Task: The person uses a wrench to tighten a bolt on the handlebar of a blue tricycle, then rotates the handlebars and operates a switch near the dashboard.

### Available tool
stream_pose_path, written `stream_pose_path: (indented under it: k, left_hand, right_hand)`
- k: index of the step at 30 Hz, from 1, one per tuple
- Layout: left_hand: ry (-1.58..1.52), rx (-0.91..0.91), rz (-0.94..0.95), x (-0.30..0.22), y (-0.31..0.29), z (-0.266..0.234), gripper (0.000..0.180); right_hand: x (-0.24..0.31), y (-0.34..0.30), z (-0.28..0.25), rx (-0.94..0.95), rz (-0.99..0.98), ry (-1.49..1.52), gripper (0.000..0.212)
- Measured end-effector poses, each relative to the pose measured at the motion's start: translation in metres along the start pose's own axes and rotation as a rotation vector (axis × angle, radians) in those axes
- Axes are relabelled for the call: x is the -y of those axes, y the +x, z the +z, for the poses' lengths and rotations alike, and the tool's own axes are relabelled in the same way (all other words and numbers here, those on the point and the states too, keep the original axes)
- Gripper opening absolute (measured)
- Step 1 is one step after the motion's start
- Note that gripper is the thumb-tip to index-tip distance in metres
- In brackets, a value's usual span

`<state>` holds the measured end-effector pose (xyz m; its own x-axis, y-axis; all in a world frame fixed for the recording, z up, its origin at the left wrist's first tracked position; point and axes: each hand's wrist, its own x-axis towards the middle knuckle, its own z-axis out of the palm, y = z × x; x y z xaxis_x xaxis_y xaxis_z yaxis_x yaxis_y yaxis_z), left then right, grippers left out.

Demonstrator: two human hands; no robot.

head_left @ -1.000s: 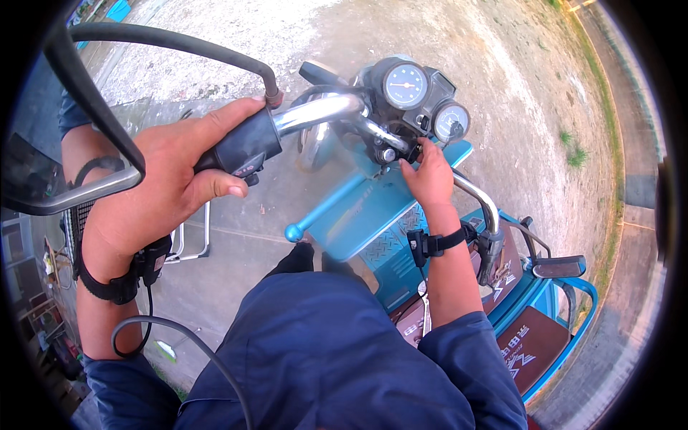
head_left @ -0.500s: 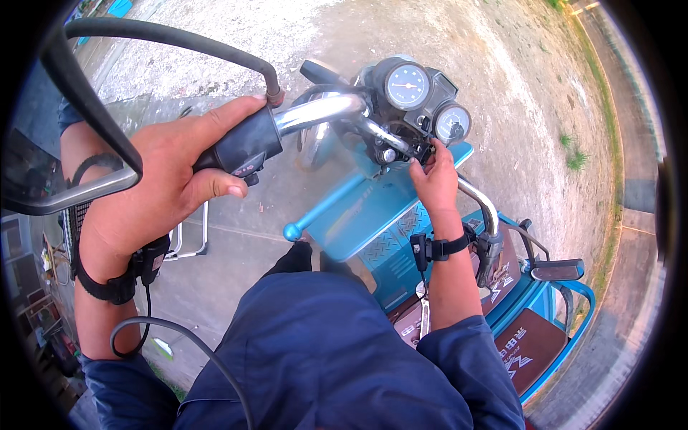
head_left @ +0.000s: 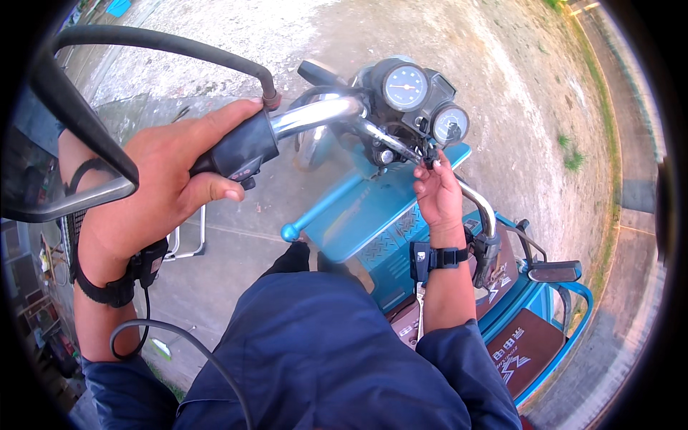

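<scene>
My left hand [head_left: 168, 161] is wrapped round the black handlebar grip [head_left: 247, 147], its thumb lying along the switch housing. From there the chrome handlebar [head_left: 319, 116] runs to the middle of a blue vehicle. Close to the round gauges, my right hand [head_left: 438, 193] pinches a small black piece [head_left: 430, 155], perhaps a key, between thumb and fingers, palm partly turned up. A speedometer [head_left: 405, 86] and a smaller dial [head_left: 451, 125] sit just beyond that hand. The fingertips partly hide the black piece, and I cannot tell whether it is seated in anything.
A black mirror arm [head_left: 165, 41] arches over my left hand. Below the bars lies a blue panel [head_left: 358, 208] beside a round-ended blue lever [head_left: 290, 231]. Brown seats [head_left: 527, 344] and another mirror [head_left: 555, 271] are at right. A wrench [head_left: 420, 308] lies near my right forearm.
My right hand has turned palm-up and drawn slightly toward me, the small black piece now showing between its fingers. My left hand keeps its hold on the grip.
</scene>
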<state>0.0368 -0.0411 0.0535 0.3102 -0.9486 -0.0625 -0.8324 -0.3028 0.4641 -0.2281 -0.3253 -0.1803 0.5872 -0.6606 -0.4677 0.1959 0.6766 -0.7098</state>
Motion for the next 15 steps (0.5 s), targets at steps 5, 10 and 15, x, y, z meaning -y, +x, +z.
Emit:
stream_pose_path:
  k: [5, 10, 15]
  left_hand:
    - [-0.033, 0.010, -0.003, 0.001, 0.001, 0.001, 0.084]
    - [-0.025, 0.013, -0.018, -0.001, 0.001, 0.000, 0.084]
    - [0.005, 0.002, -0.008, 0.001, -0.001, 0.002, 0.085]
  right_hand:
    - [-0.001, 0.003, -0.015, 0.174, 0.127, 0.298, 0.022]
    - [-0.006, 0.010, -0.017, 0.212, 0.193, 0.359, 0.025]
    - [-0.002, 0.003, -0.001, 0.038, 0.120, 0.064, 0.033]
